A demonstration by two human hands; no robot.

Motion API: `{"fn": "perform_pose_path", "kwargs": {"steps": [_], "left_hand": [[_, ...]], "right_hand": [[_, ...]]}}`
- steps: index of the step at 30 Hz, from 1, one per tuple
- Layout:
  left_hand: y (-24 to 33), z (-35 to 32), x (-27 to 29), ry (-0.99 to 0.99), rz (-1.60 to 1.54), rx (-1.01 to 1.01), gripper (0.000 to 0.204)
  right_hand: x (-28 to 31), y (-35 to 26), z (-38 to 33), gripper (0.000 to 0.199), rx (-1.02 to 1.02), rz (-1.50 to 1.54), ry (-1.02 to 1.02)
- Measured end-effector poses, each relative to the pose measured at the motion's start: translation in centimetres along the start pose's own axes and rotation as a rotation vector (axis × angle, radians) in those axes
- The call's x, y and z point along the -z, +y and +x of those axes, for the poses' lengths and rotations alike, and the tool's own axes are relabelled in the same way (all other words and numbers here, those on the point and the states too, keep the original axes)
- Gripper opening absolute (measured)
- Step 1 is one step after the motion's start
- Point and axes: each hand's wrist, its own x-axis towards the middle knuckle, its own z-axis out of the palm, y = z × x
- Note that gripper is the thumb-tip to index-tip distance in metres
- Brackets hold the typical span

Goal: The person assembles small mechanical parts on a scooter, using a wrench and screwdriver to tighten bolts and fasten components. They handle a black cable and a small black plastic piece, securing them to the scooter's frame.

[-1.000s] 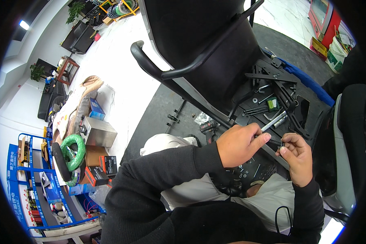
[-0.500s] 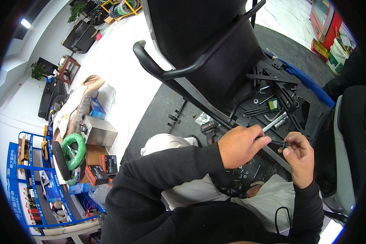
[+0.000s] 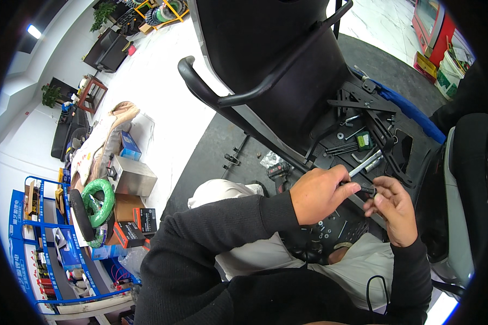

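My left hand (image 3: pixel 322 194) is closed round a short black rod (image 3: pixel 367 190) that sticks out past its thumb toward the right. Its exact kind I cannot make out. The curled fingers and thumb of my right hand (image 3: pixel 394 208) are at the rod's free end, which partly shows between them. Just beyond my left hand a silver metal bar (image 3: pixel 366 164) runs across the black seat (image 3: pixel 324 161); whether the hand touches it is hidden. Black slotted metal brackets (image 3: pixel 382 127), bolts, a washer (image 3: pixel 340 136) and a small green-labelled box (image 3: pixel 365 141) lie on the seat.
The black chair's armrest (image 3: pixel 249 96) rises ahead of my arms. On the floor lie a drill-like tool (image 3: pixel 279 169) and several loose washers and bolts. Boxes (image 3: pixel 128 234), a metal case (image 3: pixel 133 174) and a blue shelf rack (image 3: pixel 49 223) stand left; a grey-black seat (image 3: pixel 474 179) stands right.
My right hand's fingers have shifted slightly left and loosened round the rod's end, so more of its tip shows. My left hand has stayed almost still.
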Motion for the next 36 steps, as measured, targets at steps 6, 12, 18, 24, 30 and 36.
{"fn": "perform_pose_path", "kwargs": {"steps": [6, 12, 18, 24, 30, 36], "left_hand": [[0.0, 0.0, 0.0, 0.006, 0.006, 0.008, 0.032], [0.0, -0.1, 0.0, 0.006, -0.022, -0.014, 0.032], [0.0, -0.2, 0.0, 0.006, -0.024, -0.025, 0.032], [0.0, -0.2, 0.0, 0.009, -0.032, -0.031, 0.032], [-0.1, -0.3, -0.2, 0.008, -0.026, -0.064, 0.031], [-0.3, -0.3, -0.1, 0.021, -0.031, -0.026, 0.03]], "right_hand": [[-0.5, 0.0, 0.5, 0.031, -0.048, -0.091, -0.021], [-0.8, 0.3, 0.1, 0.027, -0.021, 0.072, 0.027], [-0.4, 0.3, 0.6, 0.026, -0.107, 0.009, 0.0], [-1.6, -0.1, 0.0, 0.025, -0.043, 0.107, 0.086], [0.2, 0.1, 0.7, 0.03, -0.259, 0.053, -0.067], [-1.0, 1.3, 0.6, 0.039, 0.088, 0.024, 0.108]]}}
